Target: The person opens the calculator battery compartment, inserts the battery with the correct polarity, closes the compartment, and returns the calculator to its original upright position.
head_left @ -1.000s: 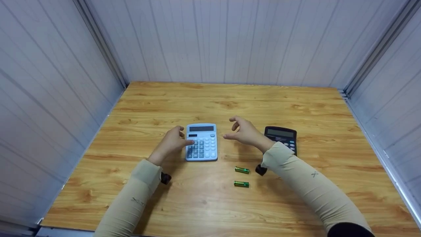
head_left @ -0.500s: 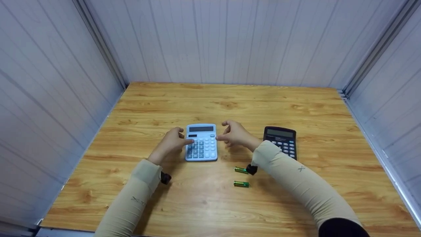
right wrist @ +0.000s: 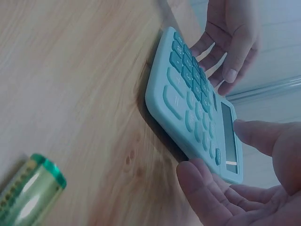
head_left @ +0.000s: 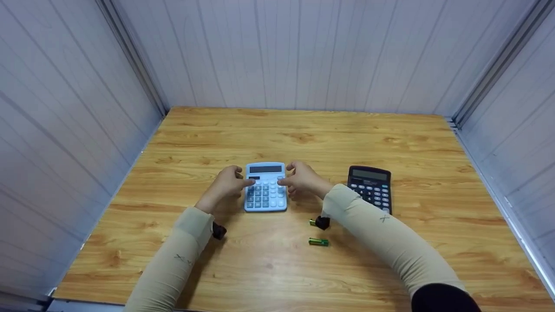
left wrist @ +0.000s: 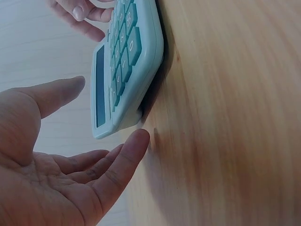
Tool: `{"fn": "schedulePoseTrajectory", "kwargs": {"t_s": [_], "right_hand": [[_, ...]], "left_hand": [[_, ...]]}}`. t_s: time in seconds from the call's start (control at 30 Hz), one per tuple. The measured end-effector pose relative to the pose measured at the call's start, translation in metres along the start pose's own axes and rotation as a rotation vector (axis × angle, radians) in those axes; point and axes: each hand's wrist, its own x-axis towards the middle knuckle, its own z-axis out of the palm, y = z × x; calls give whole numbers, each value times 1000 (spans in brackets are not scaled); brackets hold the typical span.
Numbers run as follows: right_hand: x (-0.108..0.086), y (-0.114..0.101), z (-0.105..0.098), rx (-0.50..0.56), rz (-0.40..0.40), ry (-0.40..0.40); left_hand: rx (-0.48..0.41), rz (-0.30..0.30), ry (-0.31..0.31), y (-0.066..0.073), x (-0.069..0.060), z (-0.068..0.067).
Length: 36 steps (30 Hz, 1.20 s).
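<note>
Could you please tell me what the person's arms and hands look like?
The left hand and right hand are bare, with no gloves visible. The left sleeve and right sleeve are beige, each with dark X-shaped marking. A small black device shows at the left wrist and another at the right. Black fabric appears farther up the right arm.

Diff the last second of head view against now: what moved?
The right hand moved left to the right edge of the light blue calculator; no grip shows. Its sleeve uncovers more of the black calculator, while its dark wrist device now partly hides the farther battery. The left hand barely shifted. Both calculators and the nearer battery stayed put.
</note>
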Motion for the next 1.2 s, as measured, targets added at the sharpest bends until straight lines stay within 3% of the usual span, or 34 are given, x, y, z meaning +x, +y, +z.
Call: {"fn": "schedulePoseTrajectory", "kwargs": {"t_s": [0.23,0.47,0.77,1.07,1.2], "right_hand": [[11,-1,4,-68,26,6],[19,0,5,-99,37,-29],[17,-2,7,-119,19,-28],[20,-3,10,-173,13,2],[22,-3,10,-142,32,5]], "left_hand": [[-45,-22,-9,0,4,-1],[-13,52,-16,-2,8,1],[9,63,-6,-2,14,5],[16,41,3,1,8,7],[42,42,23,2,7,9]]}}
